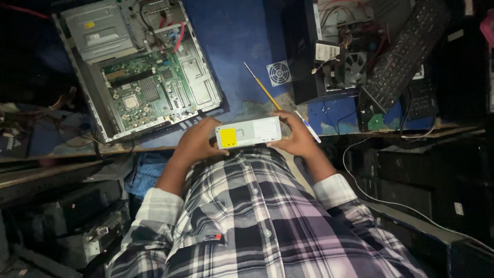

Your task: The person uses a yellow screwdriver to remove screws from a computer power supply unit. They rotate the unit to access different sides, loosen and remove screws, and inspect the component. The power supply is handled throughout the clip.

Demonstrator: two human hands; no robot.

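I hold a flat white-grey metal box with a yellow label, likely an optical drive (249, 132), level in front of my chest. My left hand (198, 141) grips its left end. My right hand (294, 135) grips its right end and also pinches a thin brush with a yellow handle (265, 90) that slants up across the blue table (231, 36). An open desktop computer case (141, 67) lies on its side at the upper left, its green motherboard (146, 92) exposed.
A small white fan grille (279, 72) lies on the table beyond the brush. At the upper right sit a second open case with a black fan (355, 67) and a black keyboard (406, 49). Dark equipment and white cables fill the floor on both sides.
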